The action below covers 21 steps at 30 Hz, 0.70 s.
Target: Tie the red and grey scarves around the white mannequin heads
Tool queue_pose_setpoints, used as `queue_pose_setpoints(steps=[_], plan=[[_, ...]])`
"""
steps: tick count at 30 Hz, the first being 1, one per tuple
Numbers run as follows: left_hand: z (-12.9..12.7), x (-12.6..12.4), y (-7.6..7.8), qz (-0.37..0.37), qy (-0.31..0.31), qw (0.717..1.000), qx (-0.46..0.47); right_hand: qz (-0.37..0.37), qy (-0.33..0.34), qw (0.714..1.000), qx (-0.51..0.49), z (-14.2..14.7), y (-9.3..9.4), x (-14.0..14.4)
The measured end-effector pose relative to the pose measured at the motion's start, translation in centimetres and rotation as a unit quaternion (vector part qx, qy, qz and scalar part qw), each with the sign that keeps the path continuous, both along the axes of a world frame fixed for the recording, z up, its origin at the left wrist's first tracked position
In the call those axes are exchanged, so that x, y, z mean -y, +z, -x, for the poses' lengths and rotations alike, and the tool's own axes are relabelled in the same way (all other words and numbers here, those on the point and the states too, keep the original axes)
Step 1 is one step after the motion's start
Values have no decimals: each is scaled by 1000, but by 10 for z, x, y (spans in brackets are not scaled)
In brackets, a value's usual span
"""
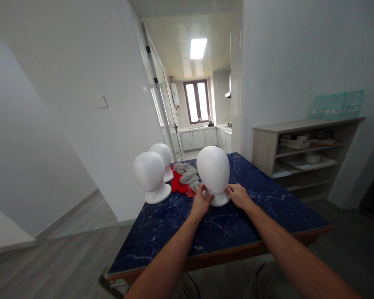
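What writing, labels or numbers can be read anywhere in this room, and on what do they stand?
None can be read.
The three white mannequin heads, including the one that both hands hold at its base, are blank.
The blue marble table carries only veining.
The wall plate is plain.
The green packages on the shelf unit and the things on its shelves are too blurred to show any print.

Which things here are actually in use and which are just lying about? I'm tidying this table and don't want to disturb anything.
In use: white mannequin head, its base held by left hand and right hand.

Lying about: two other mannequin heads, grey cloth, red cloth, all on the blue table.
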State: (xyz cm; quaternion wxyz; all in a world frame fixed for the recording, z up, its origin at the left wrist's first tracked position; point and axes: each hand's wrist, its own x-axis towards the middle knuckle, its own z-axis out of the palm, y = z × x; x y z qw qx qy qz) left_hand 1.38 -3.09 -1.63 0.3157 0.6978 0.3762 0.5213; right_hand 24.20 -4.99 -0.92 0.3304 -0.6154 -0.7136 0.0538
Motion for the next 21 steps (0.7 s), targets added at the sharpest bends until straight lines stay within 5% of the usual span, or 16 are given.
queue_pose_setpoints(steps=[21], plan=[[1, 0, 0, 9, 3, 1000, -20, -4, 13, 1000, 8, 0, -1, 0]])
